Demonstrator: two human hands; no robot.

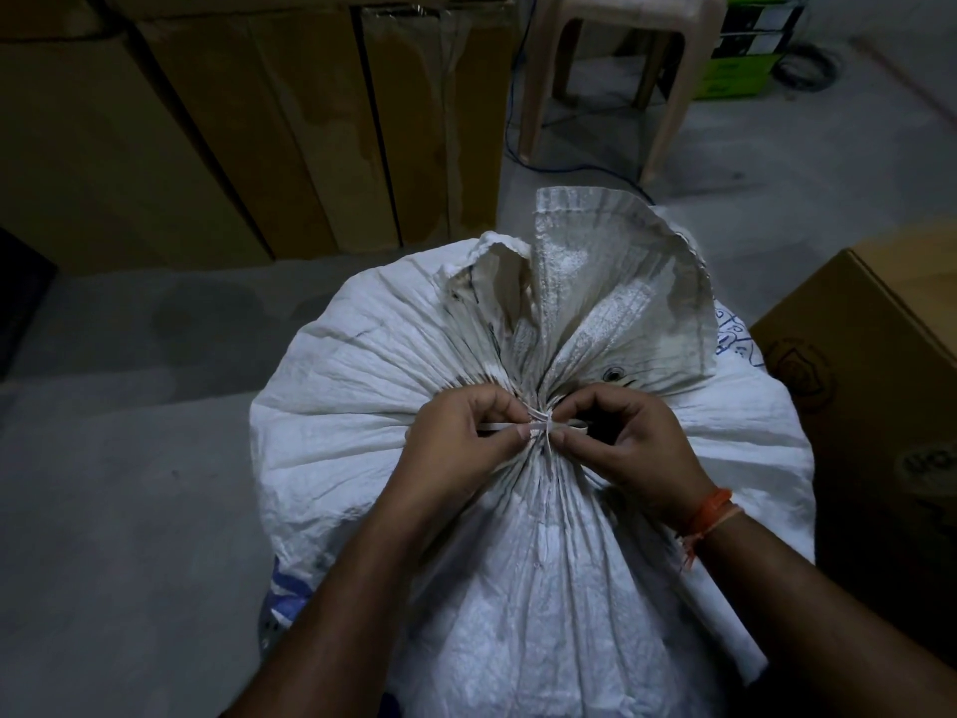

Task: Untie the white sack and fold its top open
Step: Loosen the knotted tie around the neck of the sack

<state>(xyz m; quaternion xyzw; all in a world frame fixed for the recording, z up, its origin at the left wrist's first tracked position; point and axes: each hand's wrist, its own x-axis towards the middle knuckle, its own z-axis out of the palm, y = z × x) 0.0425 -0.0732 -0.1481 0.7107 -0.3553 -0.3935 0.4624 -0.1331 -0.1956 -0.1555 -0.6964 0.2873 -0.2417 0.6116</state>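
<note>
While the tie is cinched round the gathered neck of the sack, both hands work at it from either side: the left hand has thumb and forefinger pressed together on the flat white strip just left of the knot, a short tail of it running back under the fingers, and the right hand pinches the strip just right of the knot, where a small loop of it shows beside the fingertips. Whether the knot has slackened at all is too small to tell; the pleats on every side of the grip run in tight to it, so the judgement is that the untying is at its start or barely under way. Just beyond the grip the loose mouth of the sack stands up in a crumpled fan, bunched and not folded back, so the second half of the task is untouched. Nearer than the grip the full body of the sack swells out toward the person, standing on the grey floor. An orange thread band sits on the right wrist. Farther out, brown cartons stand beyond and to the left, a plastic stool beyond and to the right, and another carton close at the right. Left to do: free the tie, pull it off the neck, spread the mouth and turn it down.
</note>
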